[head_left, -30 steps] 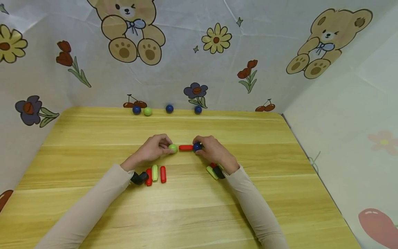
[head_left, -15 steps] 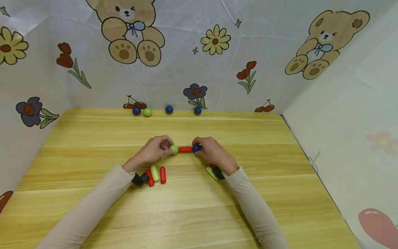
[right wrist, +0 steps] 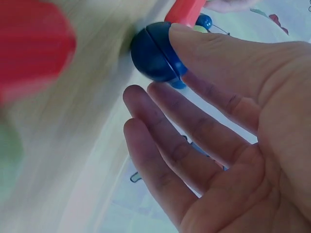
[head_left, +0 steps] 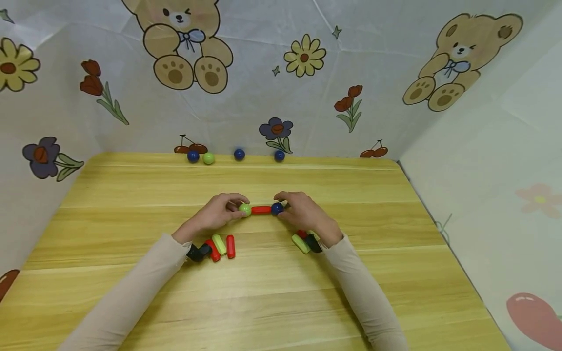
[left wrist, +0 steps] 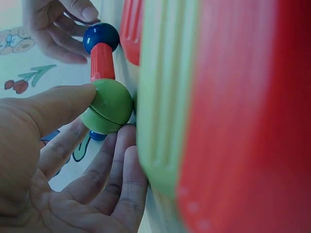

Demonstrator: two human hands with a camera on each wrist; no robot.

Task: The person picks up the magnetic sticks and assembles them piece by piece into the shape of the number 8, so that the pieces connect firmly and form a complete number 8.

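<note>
In the head view a red rod point(head_left: 261, 209) lies between a green ball point(head_left: 245, 210) and a blue ball point(head_left: 277, 208), end to end in one line. My left hand point(head_left: 221, 210) is at the green ball, thumb on one side and fingers curled about the other, as the left wrist view also shows. My right hand point(head_left: 303, 210) is beside the blue ball. Its thumb lies against that ball in the right wrist view, while the other fingers point(right wrist: 160, 165) are spread loosely away from it.
Red and green rods point(head_left: 230, 246) lie nearer me by the left wrist, and a green rod point(head_left: 300, 243) with others lies under the right wrist. Along the table's point(head_left: 263, 302) back edge sit blue balls point(head_left: 239, 154) and one green ball point(head_left: 208, 158). A printed cloth point(head_left: 254, 83) hangs behind.
The green ball has come right, closing the gap to the red rod. Most recently my right fingers have spread off the blue ball, and my left index finger has lifted slightly.
</note>
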